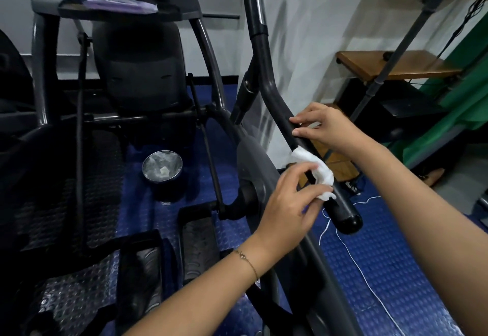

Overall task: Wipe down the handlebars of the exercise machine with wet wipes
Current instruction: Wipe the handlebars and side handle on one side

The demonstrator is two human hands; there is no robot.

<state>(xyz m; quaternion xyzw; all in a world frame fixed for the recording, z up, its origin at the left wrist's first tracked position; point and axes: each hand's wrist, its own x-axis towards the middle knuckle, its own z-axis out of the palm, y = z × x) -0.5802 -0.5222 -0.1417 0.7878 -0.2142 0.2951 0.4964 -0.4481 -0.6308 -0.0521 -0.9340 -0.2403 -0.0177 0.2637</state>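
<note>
The black right handlebar (274, 103) of the exercise machine runs down from the top middle and ends in a rounded cap (348, 220). A white wet wipe (314, 168) is wrapped over the bar a little above that cap. My left hand (287, 203) pinches the wipe's lower edge against the bar. My right hand (324, 127) grips the bar just above the wipe, with its fingers laid over the top.
A round metal bin (162, 169) with crumpled wipes inside stands on the blue mat. The machine's console tray (105, 8) holds a purple pack. Pedals (196, 240) lie below. A white cord (351, 253) trails on the floor. Wooden stair treads (396, 64) rise at right.
</note>
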